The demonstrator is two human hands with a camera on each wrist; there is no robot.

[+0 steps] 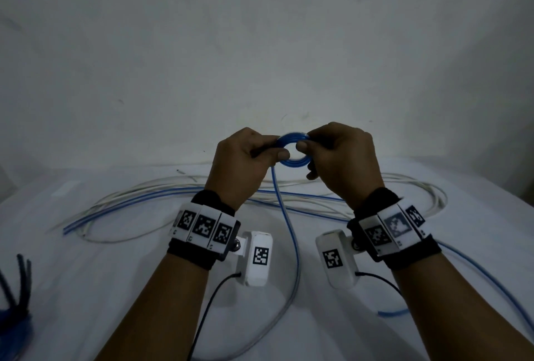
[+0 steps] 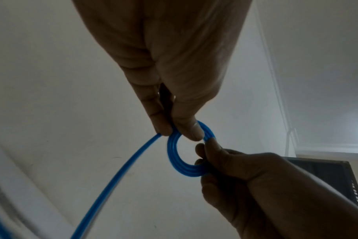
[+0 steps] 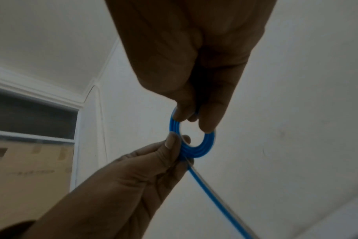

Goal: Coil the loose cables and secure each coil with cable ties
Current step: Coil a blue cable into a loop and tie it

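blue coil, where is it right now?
Head view, centre: the blue coil is held above the table, pinched between left hand and right hand.

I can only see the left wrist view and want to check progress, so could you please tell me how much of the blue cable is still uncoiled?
Observer: A long run. Below the blue coil its tail drops to the table and curves on toward the near edge.
Operator: Thank you. Are other cables waiting?
Observer: Yes, white cables lie loose on the table beyond the hands.
Operator: And where are the ties, please?
Observer: Dark strips that look like cable ties sit at the table's left edge, untouched.
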